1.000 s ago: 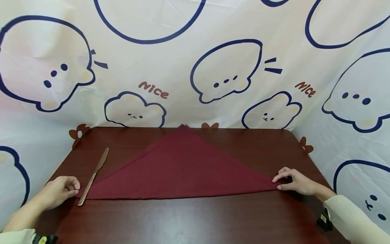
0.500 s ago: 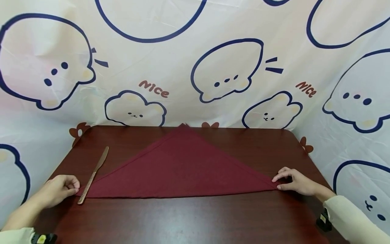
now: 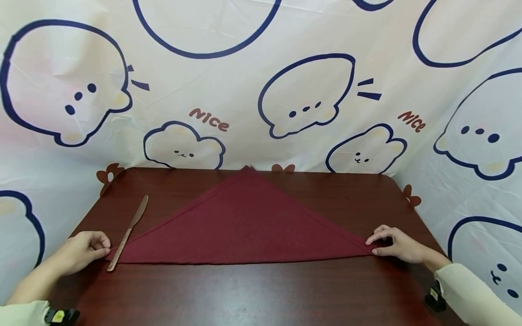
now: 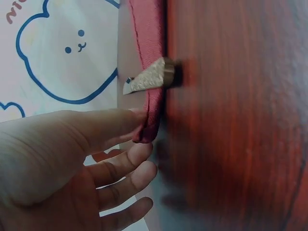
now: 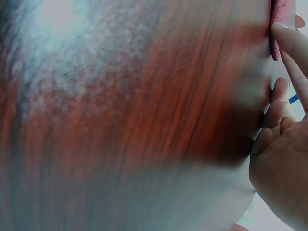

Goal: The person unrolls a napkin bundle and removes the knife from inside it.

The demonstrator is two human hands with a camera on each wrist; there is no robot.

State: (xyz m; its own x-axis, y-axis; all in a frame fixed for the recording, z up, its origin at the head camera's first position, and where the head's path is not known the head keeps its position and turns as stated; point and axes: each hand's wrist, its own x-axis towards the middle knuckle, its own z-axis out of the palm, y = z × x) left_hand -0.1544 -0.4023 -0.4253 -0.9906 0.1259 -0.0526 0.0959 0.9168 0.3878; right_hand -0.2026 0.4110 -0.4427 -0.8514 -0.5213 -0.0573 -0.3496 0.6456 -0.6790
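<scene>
A dark red cloth napkin, folded into a triangle, lies flat on the table with its peak at the far edge and its long fold toward me. My left hand pinches its left corner between thumb and fingers; the left wrist view shows the thumb over the cloth tip. At the opposite end, my right hand pinches the right corner, which the right wrist view catches only at its edge. Across the napkin's left end lies a table knife, its patterned handle near me and its blade pointing away.
The dark brown wooden table has rounded far corners. A pale curtain printed with cartoon outlines surrounds it at the back and both sides. Bands with small devices sit at both wrists.
The view has shifted slightly. Both hands stay at the napkin's corners, and the napkin and knife show no clear movement of their own.
</scene>
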